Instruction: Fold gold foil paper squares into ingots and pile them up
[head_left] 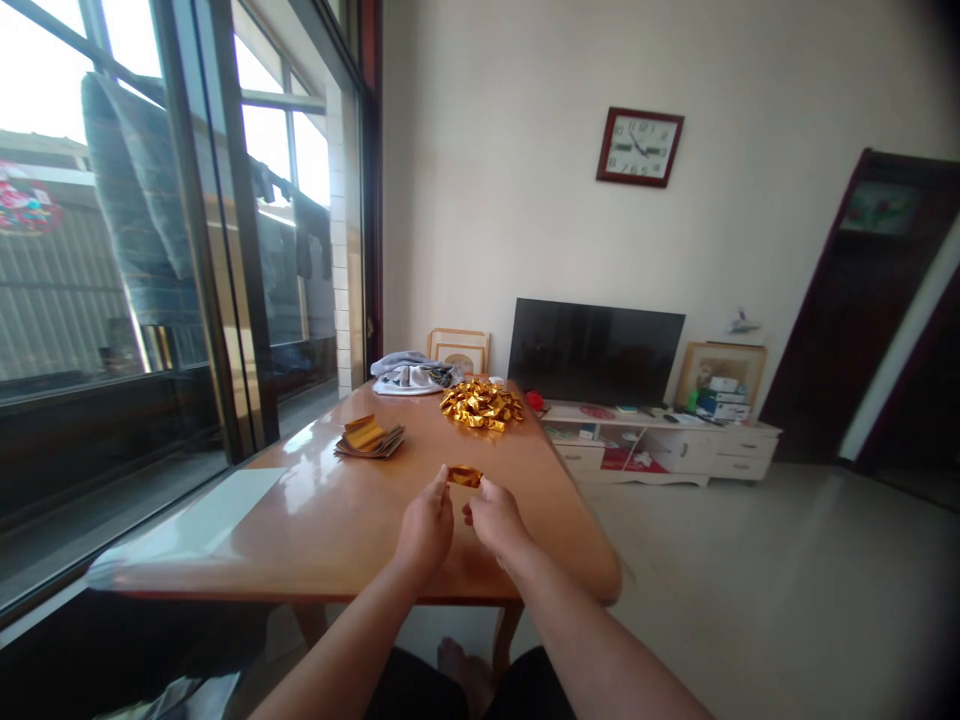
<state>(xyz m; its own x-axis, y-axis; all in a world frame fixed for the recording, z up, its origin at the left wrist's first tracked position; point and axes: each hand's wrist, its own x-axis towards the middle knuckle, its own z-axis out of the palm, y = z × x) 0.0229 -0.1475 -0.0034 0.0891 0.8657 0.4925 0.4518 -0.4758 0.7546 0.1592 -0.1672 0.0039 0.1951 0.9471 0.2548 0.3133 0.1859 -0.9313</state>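
Between my two hands, above the near part of the table, is a small folded piece of gold foil paper [465, 477]. My left hand [427, 520] pinches its left end and my right hand [496, 515] pinches its right end. Beyond them, toward the far end of the table, lies a heap of folded gold foil pieces [482, 404]. To the left of my hands sits a stack of flat paper sheets [369, 438], with gold showing on top.
The glossy wooden table [315, 540] carries a bundle of grey and white cloth [414, 374] at its far end and a pale sheet [225, 510] at left. A window stands along the left. A television [596, 350] and white cabinet [735, 455] are beyond.
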